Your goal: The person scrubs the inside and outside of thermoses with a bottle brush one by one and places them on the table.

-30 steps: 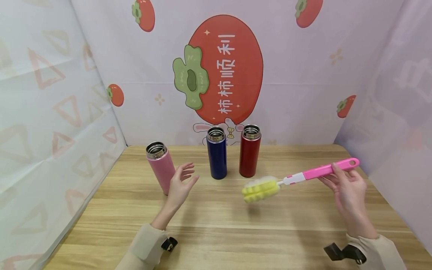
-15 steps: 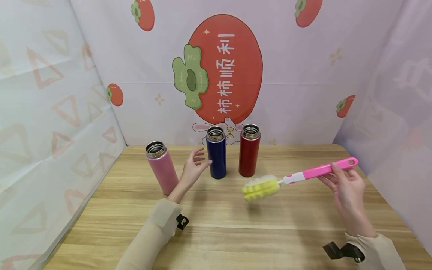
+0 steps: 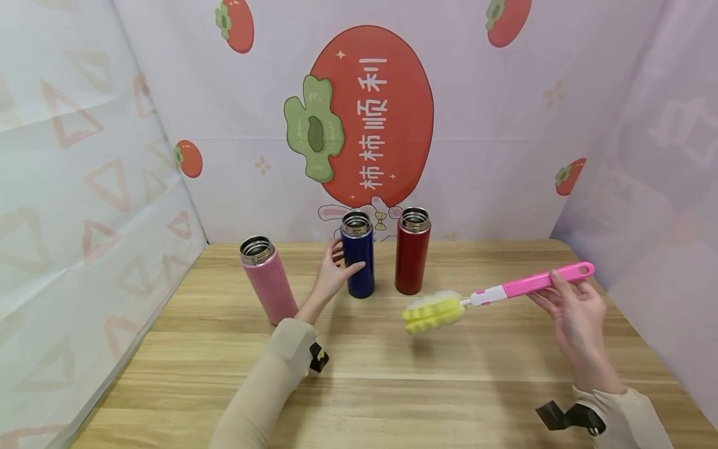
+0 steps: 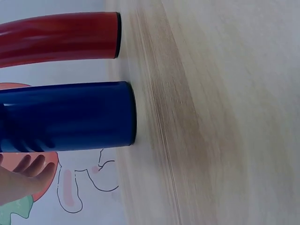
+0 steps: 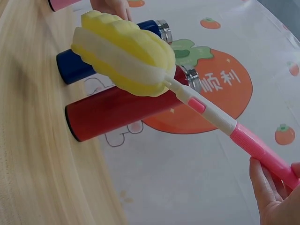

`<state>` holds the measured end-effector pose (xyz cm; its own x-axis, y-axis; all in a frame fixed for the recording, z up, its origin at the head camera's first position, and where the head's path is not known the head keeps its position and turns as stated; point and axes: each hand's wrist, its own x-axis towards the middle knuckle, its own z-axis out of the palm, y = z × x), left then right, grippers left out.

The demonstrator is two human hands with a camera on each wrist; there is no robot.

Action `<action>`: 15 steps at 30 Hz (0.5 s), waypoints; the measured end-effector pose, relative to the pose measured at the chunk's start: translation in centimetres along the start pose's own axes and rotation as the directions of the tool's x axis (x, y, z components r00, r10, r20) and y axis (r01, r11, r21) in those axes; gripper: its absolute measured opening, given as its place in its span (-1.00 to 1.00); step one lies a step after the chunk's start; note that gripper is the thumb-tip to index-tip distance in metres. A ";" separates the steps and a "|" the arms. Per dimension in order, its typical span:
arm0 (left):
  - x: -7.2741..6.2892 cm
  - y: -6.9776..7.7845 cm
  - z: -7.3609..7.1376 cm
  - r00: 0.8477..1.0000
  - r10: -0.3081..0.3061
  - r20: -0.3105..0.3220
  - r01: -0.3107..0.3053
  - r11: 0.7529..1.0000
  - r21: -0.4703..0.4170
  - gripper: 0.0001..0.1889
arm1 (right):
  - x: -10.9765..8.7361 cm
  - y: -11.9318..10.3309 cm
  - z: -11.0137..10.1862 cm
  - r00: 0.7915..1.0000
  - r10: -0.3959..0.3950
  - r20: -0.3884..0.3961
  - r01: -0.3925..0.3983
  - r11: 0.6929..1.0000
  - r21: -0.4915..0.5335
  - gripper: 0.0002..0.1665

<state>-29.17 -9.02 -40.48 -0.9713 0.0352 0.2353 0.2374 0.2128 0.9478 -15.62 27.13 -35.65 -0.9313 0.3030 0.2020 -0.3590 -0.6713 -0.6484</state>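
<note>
My left hand point(image 3: 331, 275) is at the left side of the upright blue bottle point(image 3: 359, 249), which has a bare steel neck and no lid. Its thumb reaches across the front of the bottle while the other fingers are at the left. In the left wrist view a narrow gap shows between the fingers point(image 4: 35, 169) and the blue wall. My right hand point(image 3: 580, 321) grips the pink handle of a bottle brush point(image 3: 489, 296), its yellow and white sponge head point(image 5: 124, 54) held above the table, pointing left.
A red bottle point(image 3: 412, 259) stands close to the right of the blue one. A pink bottle point(image 3: 269, 280) stands at the left, beside my left forearm, lidless too. Printed cloth walls point(image 3: 493, 143) close off the wooden table point(image 3: 421, 399) behind and at both sides.
My left hand has moved right and forward, away from the pink bottle to the blue one, its thumb now in front of it. The right hand holds the brush almost still.
</note>
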 end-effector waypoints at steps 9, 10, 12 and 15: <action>0.9 -0.6 0.9 0.999 -0.047 -0.021 0.046 0.998 -0.047 -0.08 | 0.0 0.0 -0.1 1.000 -0.002 -0.008 0.002 1.000 -0.012 -0.95; 0.9 -0.6 1.0 0.999 -0.042 -0.022 0.041 0.998 -0.051 -0.09 | 0.0 0.0 -0.1 1.000 -0.002 -0.009 0.002 1.000 -0.013 -0.95; 1.0 -0.7 1.1 0.999 -0.035 -0.021 0.033 0.998 -0.060 -0.10 | 0.0 0.0 -0.1 1.000 -0.002 -0.013 0.002 1.000 -0.012 -0.95; 1.2 -0.8 1.2 1.000 -0.022 -0.022 0.021 0.997 -0.068 -0.12 | 0.0 0.0 -0.1 1.000 0.002 -0.020 -0.002 1.000 -0.011 -0.95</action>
<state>-30.53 -7.99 -41.27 -0.9758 0.0094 0.2185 0.2175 0.1463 0.9650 -15.58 27.21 -35.78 -0.9307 0.3150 0.1862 -0.3563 -0.6642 -0.6572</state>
